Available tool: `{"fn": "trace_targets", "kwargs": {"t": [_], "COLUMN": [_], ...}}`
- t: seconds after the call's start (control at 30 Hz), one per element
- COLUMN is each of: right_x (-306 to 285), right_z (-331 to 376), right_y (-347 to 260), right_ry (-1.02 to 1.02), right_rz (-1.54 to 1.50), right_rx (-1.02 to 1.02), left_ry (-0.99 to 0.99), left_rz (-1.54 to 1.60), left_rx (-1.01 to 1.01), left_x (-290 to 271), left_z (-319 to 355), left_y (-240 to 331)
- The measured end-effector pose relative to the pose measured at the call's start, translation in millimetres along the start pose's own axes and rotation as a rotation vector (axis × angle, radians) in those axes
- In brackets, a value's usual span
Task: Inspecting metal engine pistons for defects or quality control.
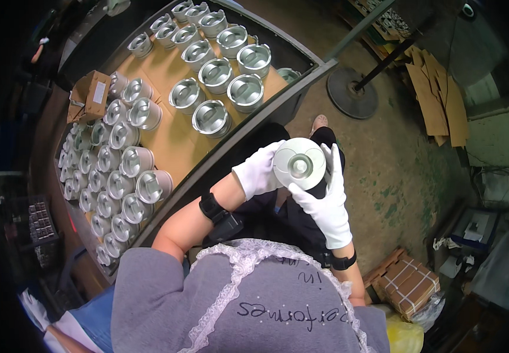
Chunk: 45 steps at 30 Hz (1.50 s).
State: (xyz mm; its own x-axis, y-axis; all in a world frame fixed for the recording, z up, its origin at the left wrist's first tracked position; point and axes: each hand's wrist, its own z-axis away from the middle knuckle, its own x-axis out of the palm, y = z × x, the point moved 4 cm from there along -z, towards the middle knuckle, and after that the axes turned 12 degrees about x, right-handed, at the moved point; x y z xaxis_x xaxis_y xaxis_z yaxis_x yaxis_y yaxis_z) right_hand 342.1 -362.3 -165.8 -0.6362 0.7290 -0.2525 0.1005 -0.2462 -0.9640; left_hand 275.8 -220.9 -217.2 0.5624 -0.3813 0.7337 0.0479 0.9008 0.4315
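The step in hand looks like a handling check of one silver piston [300, 166] at the centre of the frame: the left hand [258, 173] cups its left side, fingers mostly hidden, and the right hand [327, 215] pinches its right and lower edge between thumb and fingers, so the next move probably calls for an even two-handed hold. At upper left, a rimmed table [284, 95] bears many more pistons [211, 119] and a small cardboard box [90, 97], contents unclear; the strapped carton [409, 285] at lower right hides its contents.
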Motion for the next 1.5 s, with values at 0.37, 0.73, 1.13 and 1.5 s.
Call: {"fn": "trace_targets", "kwargs": {"t": [0.37, 0.73, 1.13, 1.5], "right_x": [29, 28, 20, 42], "right_z": [9, 3, -9, 15], "right_y": [49, 68, 69, 84], "right_ry": [-0.538, -0.479, -0.455, -0.504], "right_rz": [-1.248, -1.344, -1.244, -1.813], "right_rx": [0.649, 0.551, 0.540, 0.925], "left_ry": [-0.174, -0.155, -0.148, -0.113], "left_rz": [-0.982, -0.714, -0.490, -1.322], "left_rx": [0.899, 0.788, 0.618, 1.189], "left_x": [2, 4, 4, 42], "left_z": [-9, -13, 12, 33], "left_y": [27, 11, 9, 11]}}
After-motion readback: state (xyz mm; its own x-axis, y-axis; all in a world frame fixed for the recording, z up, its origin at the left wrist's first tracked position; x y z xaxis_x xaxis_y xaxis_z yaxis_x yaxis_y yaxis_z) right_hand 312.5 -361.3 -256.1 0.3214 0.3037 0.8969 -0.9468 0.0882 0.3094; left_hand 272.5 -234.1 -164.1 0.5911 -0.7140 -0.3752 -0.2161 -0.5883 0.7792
